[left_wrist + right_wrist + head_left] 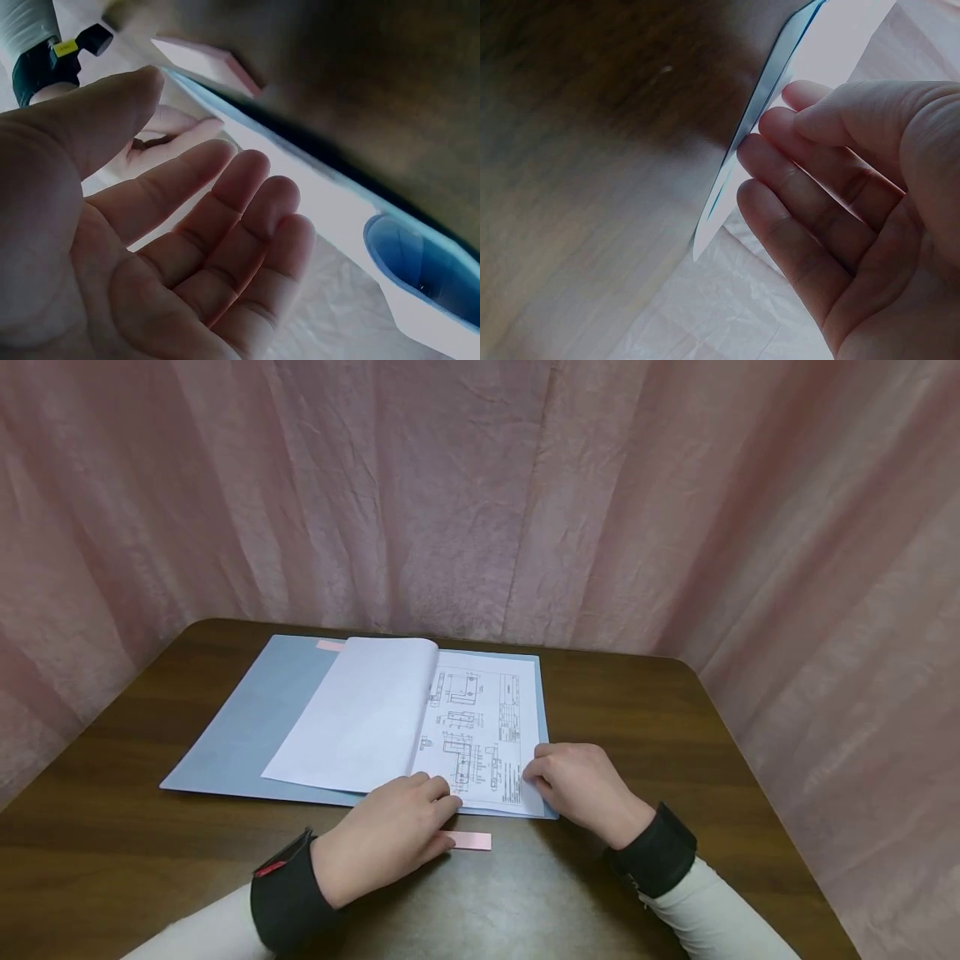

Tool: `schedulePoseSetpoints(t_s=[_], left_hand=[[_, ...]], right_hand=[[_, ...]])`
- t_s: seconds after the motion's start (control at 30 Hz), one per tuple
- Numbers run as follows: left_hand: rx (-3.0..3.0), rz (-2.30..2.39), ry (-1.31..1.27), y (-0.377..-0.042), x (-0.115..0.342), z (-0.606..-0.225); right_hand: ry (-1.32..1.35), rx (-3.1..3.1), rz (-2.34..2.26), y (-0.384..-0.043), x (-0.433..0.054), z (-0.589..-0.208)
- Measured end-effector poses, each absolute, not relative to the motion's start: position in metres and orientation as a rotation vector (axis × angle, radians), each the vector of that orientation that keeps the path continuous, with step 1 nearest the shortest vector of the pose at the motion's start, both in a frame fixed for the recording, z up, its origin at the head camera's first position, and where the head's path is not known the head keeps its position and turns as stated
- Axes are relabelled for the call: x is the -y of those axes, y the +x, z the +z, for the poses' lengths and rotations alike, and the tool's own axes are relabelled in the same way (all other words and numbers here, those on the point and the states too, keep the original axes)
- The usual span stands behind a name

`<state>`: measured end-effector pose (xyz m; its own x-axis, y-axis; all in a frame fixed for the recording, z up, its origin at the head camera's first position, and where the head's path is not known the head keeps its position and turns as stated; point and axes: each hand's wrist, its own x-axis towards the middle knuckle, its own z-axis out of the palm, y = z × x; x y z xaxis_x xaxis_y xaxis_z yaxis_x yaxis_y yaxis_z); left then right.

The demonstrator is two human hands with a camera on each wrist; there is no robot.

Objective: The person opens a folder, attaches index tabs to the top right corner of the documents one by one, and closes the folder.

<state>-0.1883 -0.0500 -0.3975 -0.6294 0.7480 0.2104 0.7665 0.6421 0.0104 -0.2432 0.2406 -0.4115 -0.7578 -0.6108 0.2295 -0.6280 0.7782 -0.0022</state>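
A white sheet with technical drawings [468, 735] lies in a light blue folder [232, 727]. Left of it, a white page [360, 710] is turned over, its fold bulging up. My left hand [401, 831] rests by the folder's front edge, fingertips at the bottom of the drawing sheet. A pink strip [472, 841] lies on the table, partly beneath that hand; its thumb is beside it. In the left wrist view the fingers are spread loosely. My right hand [585, 785] is at the sheet's lower right edge, fingertips touching it, thumb near the index finger. No paper shows between them.
The folder lies on a brown wooden table [637, 710] with rounded far corners. A pink label [330, 645] marks the folder's upper left part. Pink curtains [465, 502] hang behind and at both sides of the table.
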Motion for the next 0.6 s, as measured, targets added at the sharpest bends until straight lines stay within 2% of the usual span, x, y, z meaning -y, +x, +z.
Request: schedulePoseSetpoints(t_s=[0.6], left_hand=[[2.734,-0.144,-1.279,-0.1772,0.0519,-0.407]], right_hand=[[0.977,2.753,0.121,-0.2429,-0.2406,-0.4124]])
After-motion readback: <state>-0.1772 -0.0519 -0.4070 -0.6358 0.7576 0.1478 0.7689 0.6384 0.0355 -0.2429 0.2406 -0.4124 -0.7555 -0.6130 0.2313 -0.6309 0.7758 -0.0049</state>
